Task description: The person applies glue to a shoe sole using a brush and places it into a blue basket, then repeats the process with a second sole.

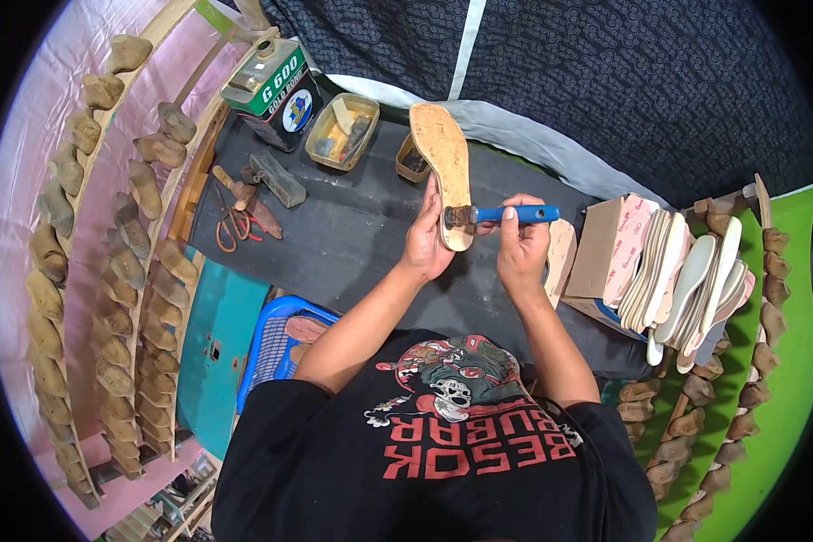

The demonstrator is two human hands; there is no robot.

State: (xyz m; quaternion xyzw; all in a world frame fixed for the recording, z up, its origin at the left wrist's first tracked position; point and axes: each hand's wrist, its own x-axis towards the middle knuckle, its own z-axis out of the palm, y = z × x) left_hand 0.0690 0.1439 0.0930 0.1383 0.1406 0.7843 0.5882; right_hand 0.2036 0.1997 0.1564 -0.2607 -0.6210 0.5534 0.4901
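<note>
My left hand (428, 242) grips a tan shoe insole (443, 149) near its heel end, holding it upright above the dark worktable. The insole's surface looks mottled. My right hand (523, 244) has its fingers wrapped round the blue handle of a brush (515, 214). The brush's dark, stained head lies against the heel part of the insole. Just behind the insole stands a small open container (413, 161) with dark stuff inside. Another pinkish insole (560, 257) lies to the right, partly hidden by my right hand.
A glue can (280, 99) and a plastic tub (343, 134) stand at the back left, near scissors (233, 226) and a hammer (237, 185). At right, a cardboard box (596, 248) adjoins stacked insoles (655, 271). Wooden shoe lasts (54, 262) line side racks. A blue basket (271, 334) sits by my left arm.
</note>
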